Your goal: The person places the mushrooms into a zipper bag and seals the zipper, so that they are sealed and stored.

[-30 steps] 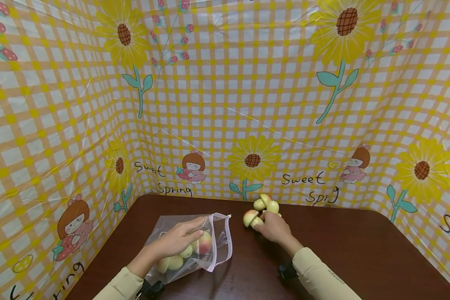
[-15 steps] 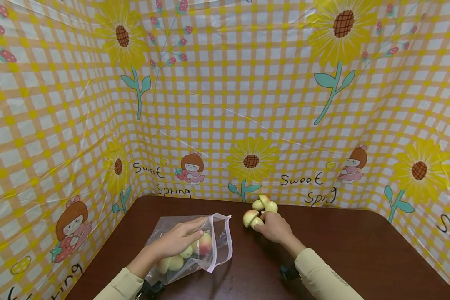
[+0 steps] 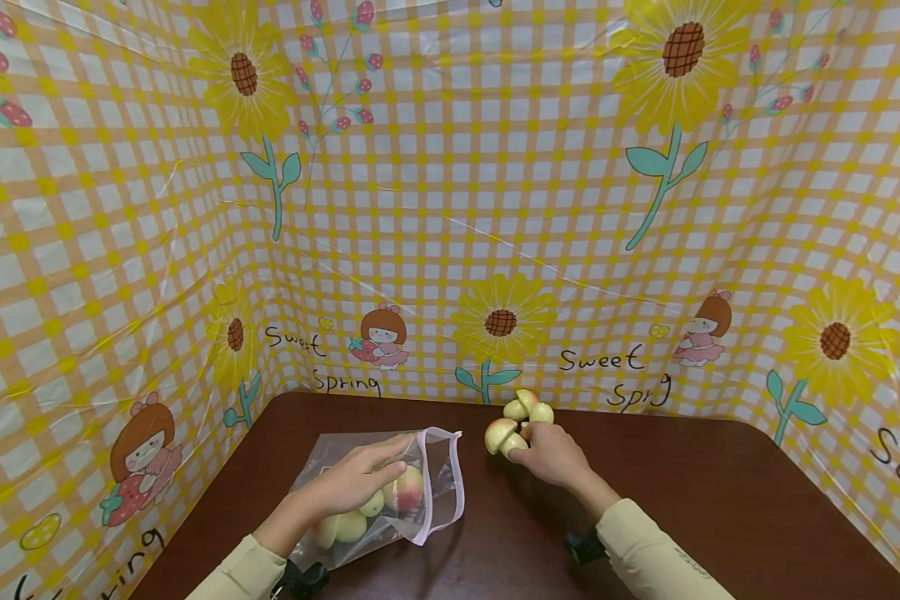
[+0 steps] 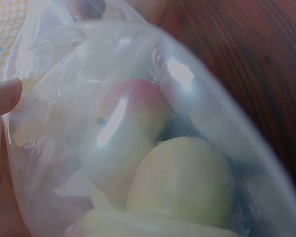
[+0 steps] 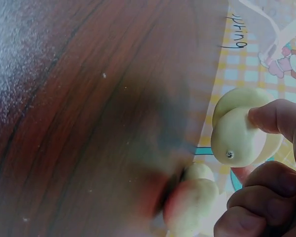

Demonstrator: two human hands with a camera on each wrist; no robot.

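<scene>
In the head view, my left hand (image 3: 360,479) lies over a clear plastic bag (image 3: 315,467) with a white-edged mouth. Its fingers are fairly straight along the top. Through the film show several pale yellow-green pieces with red blush (image 3: 405,490), rounded like fruit; the left wrist view has them close, with a smooth round end (image 4: 182,182). To the right, my right hand (image 3: 555,456) pinches a pale toy mushroom (image 3: 501,437) between thumb and fingers, its cap blushed red. The right wrist view shows the thumb pressed on its rounded stem (image 5: 234,138).
Behind the right hand, near the table's back edge, lie another toy mushroom (image 3: 521,406) and a pale rounded piece (image 3: 542,413). A checked cloth printed with sunflowers (image 3: 420,225) surrounds the brown table (image 3: 690,483). The bag's mouth (image 3: 457,483) faces right.
The head view has shifted very slightly. Both hands, the bag and the pinched toy mushroom stay almost where they were.
</scene>
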